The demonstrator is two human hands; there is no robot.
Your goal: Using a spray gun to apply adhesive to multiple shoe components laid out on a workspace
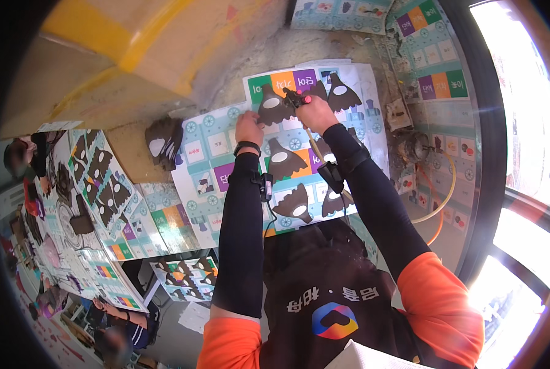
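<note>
My right hand is closed around a small black spray gun with pinkish-red knobs. A tan hose trails from it beside my wrist. Under the gun's nozzle lies a dark scalloped piece with a pale oval on it. My left hand rests at this piece's left edge, its fingers apart and partly hidden. More such pieces, including one in the middle and one nearer me, lie on a printed sheet with coloured blocks and wheel patterns.
A dark stack of pieces sits left of the sheet, by brown cardboard. Large cardboard boxes stand at the far left. At right are yellow and orange hoses and a window frame. Other people work on the left.
</note>
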